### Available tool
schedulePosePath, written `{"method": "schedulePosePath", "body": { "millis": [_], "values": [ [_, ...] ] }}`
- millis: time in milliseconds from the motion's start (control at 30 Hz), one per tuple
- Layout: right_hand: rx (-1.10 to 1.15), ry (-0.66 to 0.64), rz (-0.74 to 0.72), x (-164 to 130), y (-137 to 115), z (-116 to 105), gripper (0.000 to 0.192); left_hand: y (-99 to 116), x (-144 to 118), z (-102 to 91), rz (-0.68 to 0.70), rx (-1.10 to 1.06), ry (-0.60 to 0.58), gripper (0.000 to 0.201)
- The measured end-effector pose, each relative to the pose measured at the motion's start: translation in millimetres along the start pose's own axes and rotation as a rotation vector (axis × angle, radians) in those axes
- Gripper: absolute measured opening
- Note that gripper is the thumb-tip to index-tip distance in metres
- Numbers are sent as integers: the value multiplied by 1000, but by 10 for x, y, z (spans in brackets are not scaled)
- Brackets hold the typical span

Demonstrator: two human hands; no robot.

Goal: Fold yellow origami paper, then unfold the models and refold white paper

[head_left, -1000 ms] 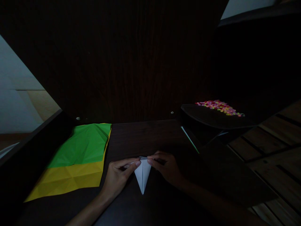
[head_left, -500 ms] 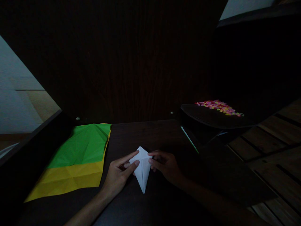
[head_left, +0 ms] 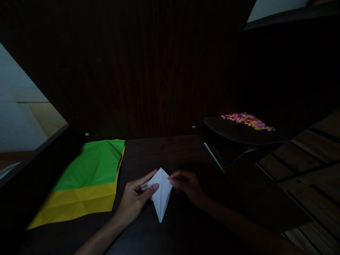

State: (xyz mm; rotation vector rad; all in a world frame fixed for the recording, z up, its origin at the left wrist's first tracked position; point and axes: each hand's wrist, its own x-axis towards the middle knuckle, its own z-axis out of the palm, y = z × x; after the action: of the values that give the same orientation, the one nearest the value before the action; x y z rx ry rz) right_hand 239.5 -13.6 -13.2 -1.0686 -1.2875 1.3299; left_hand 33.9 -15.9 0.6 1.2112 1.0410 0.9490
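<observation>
In the lower centre of the frame, on a dark wooden desk, lies a white folded paper, a kite shape with its long point aimed at the bottom edge and its short peak aimed away. The left hand pinches its left edge, thumb and forefinger closed on the fold beside the widest corner. The right hand presses curled fingertips on the right edge, just opposite; whether it grips or only pins the paper I cannot tell. Both forearms run in from the bottom edge, leaving bare desk between them under the paper's tip. At lower left, well apart from the hands, a creased green sheet lies on a yellow sheet, whose strip shows along the near side and right edge. To the right of centre a thin green strip slants at the desk's edge, beneath a dark tray carrying a heap of small coloured beads. Open desk stretches behind the paper to the dark back panel.
</observation>
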Motion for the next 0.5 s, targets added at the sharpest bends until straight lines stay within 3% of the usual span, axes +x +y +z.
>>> {"method": "schedulePosePath", "body": {
  "millis": [233, 500],
  "values": [
    [-118, -62, -199, 1, -3, -81, 15, 9, -1, -7, -13, -29, 6, 61],
    [-288, -95, -262, -51, 3, -30, 12, 41, 45, -23, -32, -6, 33, 48]
  ]
}}
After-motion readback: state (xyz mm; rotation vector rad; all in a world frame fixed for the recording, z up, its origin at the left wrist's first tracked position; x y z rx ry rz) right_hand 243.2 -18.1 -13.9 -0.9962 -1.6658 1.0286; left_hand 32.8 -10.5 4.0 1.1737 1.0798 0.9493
